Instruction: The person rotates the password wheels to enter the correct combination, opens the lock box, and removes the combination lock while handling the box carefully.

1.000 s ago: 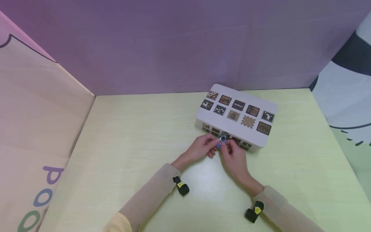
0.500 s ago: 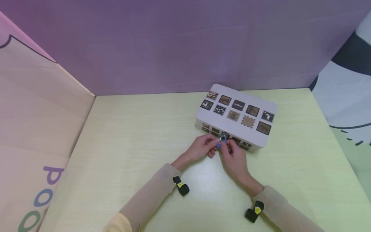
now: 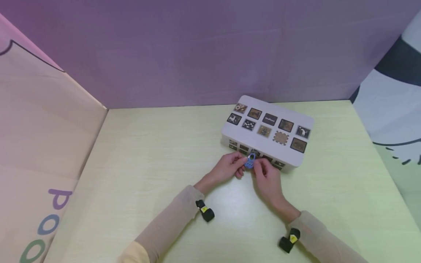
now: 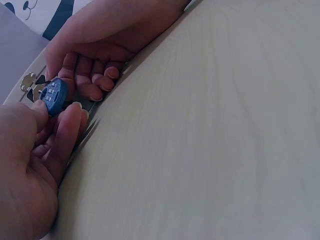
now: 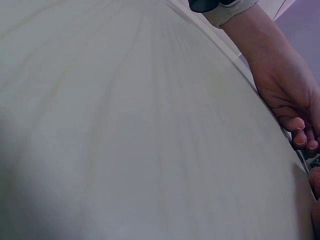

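A small blue combination padlock point(image 3: 249, 161), its shackle upward, is held in front of the latch side of a white tin box point(image 3: 267, 126). My left hand point(image 3: 228, 167) pinches the padlock from the left; in the left wrist view its thumb presses the lock body beside the number dials point(image 4: 51, 91). My right hand point(image 3: 268, 181) has thumb and index finger at the padlock's right edge, with its other fingers curled. A metal latch point(image 4: 28, 82) on the box shows behind the lock. Whether the shackle passes through it is hidden.
The box stands at an angle on a pale wood table point(image 3: 158, 146), near a purple back wall point(image 3: 197, 54). A printed panel point(image 3: 39, 128) flanks the left side. Both wrists wear black camera straps.
My right thumb and index finger have shifted slightly right, uncovering more of the padlock's face. The left hand and the box stay in place.
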Demonstrator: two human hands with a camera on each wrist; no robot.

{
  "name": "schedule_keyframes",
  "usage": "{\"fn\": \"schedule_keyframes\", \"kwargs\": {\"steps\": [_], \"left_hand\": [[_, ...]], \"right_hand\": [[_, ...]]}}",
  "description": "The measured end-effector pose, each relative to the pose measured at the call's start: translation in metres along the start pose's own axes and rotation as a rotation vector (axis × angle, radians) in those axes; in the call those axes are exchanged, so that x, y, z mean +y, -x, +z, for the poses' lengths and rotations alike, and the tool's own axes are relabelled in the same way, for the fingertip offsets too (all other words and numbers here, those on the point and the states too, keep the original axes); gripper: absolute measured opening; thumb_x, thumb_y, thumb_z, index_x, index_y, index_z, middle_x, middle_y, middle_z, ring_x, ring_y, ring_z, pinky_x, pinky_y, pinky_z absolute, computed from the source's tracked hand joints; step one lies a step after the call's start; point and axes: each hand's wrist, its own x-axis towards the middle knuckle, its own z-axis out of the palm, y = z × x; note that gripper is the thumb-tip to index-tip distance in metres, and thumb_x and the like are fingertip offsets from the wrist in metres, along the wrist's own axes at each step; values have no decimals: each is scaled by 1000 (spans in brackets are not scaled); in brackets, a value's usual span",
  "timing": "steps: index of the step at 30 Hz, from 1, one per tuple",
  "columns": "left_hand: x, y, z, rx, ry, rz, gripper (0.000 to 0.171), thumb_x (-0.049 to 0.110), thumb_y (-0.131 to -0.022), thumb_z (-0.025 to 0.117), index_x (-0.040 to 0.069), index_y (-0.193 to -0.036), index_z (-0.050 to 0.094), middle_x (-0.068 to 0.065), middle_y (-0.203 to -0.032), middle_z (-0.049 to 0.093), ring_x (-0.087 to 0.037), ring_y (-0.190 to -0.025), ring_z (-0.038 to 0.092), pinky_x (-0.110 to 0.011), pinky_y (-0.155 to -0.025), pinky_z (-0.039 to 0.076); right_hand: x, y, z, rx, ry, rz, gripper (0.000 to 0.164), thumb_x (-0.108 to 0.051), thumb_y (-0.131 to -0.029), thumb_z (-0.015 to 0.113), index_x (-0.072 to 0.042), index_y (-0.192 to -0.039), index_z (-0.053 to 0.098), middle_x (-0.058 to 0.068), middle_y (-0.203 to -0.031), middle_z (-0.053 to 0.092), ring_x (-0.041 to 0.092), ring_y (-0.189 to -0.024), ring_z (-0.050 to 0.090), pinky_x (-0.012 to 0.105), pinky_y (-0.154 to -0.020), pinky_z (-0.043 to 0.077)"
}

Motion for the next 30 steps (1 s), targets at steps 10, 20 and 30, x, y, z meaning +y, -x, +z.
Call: {"fn": "schedule_keyframes", "kwargs": {"steps": [10, 20, 30], "left_hand": [[1, 1, 0, 0, 3, -4, 20, 22, -108, 56, 3, -104, 63, -8, -86, 66, -15, -68, 64, -29, -64, 64], [0, -1, -1, -5, -6, 0, 20, 21, -108, 56, 3, -105, 63, -8, -86, 66, -14, -68, 64, -29, -64, 64], [1, 1, 0, -8, 5, 2, 20, 22, -108, 56, 3, -105, 63, -8, -87, 66, -14, -69, 64, -28, -65, 63]], "right_hand": [[0, 0, 0, 6, 19, -14, 20, -20, -106, 58, -4, -102, 69, 8, -81, 69, 16, -68, 58, 20, -58, 50], [2, 0, 1, 12, 13, -27, 15, -16, -103, 62, -3, -99, 69, 8, -78, 67, 13, -66, 57, 18, -56, 49], [2, 0, 1, 14, 35, -46, 17, -15, -104, 60, -2, -99, 68, 9, -78, 68, 12, -66, 57, 18, -56, 49]]}}
